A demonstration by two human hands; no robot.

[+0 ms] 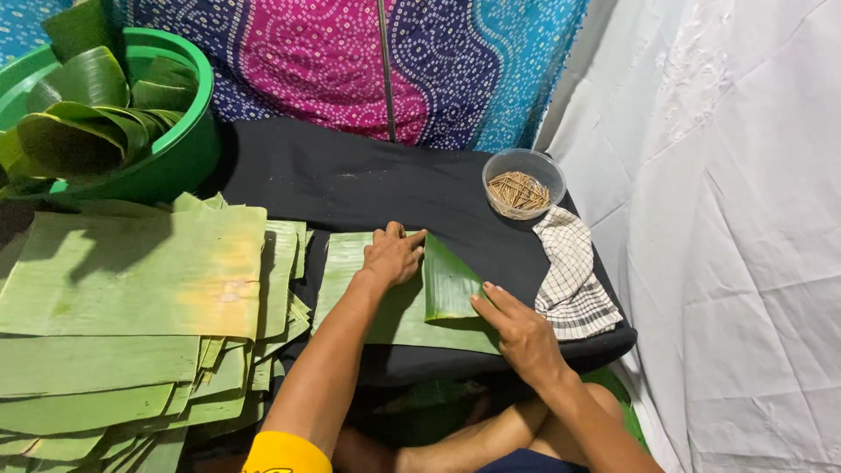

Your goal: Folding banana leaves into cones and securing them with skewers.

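A rectangular green banana leaf piece lies on a black cloth-covered low table. Its right part is folded over toward the middle. My left hand presses flat on the leaf near its upper edge, fingers against the fold. My right hand rests at the leaf's lower right corner, fingers touching the folded flap. Neither hand grips anything.
A thick stack of cut banana leaves lies at the left. A green basin holds rolled leaves at the back left. A clear plastic bowl of wooden picks and a checked cloth sit at the right. White fabric hangs at the right.
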